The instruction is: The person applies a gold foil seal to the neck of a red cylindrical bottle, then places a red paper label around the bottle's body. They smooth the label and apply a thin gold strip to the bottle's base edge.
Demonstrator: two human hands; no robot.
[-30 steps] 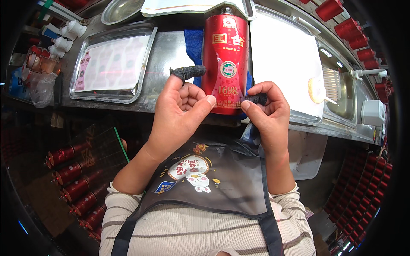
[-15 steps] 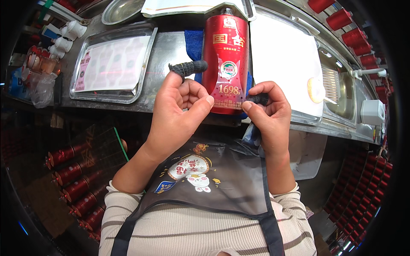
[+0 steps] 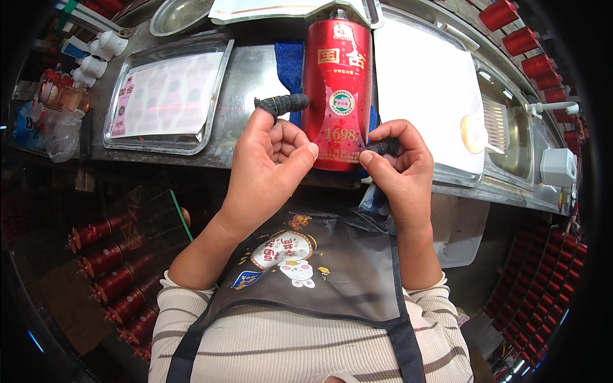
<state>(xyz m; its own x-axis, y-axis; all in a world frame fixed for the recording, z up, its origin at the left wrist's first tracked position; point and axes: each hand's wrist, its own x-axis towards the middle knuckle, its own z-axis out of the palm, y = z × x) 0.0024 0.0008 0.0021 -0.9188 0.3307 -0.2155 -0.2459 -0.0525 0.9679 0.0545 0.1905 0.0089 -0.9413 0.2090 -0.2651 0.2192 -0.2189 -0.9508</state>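
A red bottle (image 3: 348,80) with gold and white print and a dark neck lies on a blue towel (image 3: 288,70), its base toward me. My left hand (image 3: 271,150) is at the bottle's lower left. Its index finger, in a black knitted finger cover (image 3: 281,104), reaches to the bottle's side, while the thumb closes against the curled fingers near the base. At the lower right edge my right hand (image 3: 402,167) pinches thumb to index finger; a black cover is on one finger. Whatever is between either hand's fingertips is too small to make out.
Left on the metal counter stands a clear tray (image 3: 214,121) with a printed sheet (image 3: 166,96). A white board (image 3: 424,96) lies right of the bottle, beside a sink (image 3: 520,150) and a white container (image 3: 557,167). Red bottles (image 3: 112,262) stand low on the left, more on the right.
Both hands stay at the bottle's lower edges, with only a slight shift of the right hand. The print near the bottle's base looks a little different.
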